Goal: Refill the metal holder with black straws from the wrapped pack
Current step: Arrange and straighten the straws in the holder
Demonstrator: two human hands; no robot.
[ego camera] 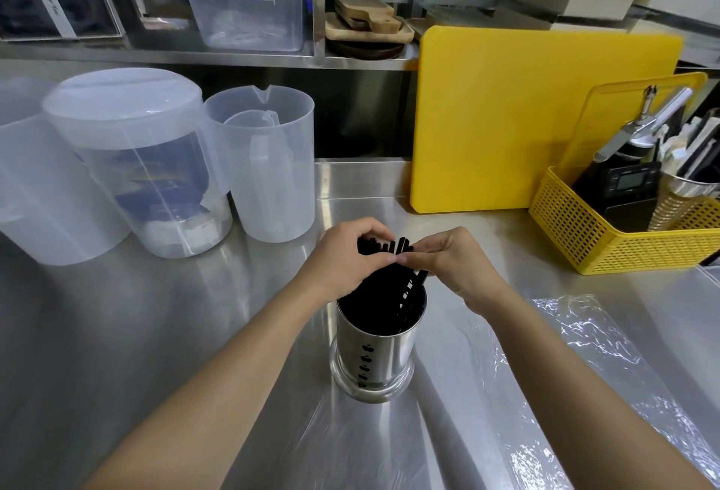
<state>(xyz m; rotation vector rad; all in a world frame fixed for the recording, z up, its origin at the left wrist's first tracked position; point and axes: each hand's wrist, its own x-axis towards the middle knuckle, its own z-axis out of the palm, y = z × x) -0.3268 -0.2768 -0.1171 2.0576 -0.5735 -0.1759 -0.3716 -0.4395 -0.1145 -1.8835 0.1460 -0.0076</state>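
Observation:
A shiny metal holder with small holes down its side stands upright on the steel counter in the middle of the view. Black straws fill it and stick out above its rim. My left hand curls over the straw tops from the left. From the right, my right hand pinches the same tops, and the fingertips of both hands meet there. A clear plastic wrapper lies flat on the counter to the right of the holder and looks empty.
Clear plastic jugs and a lidded container stand at the back left. A yellow cutting board leans against the back. A yellow mesh basket with tools sits at the right. Shelves with boxes run behind.

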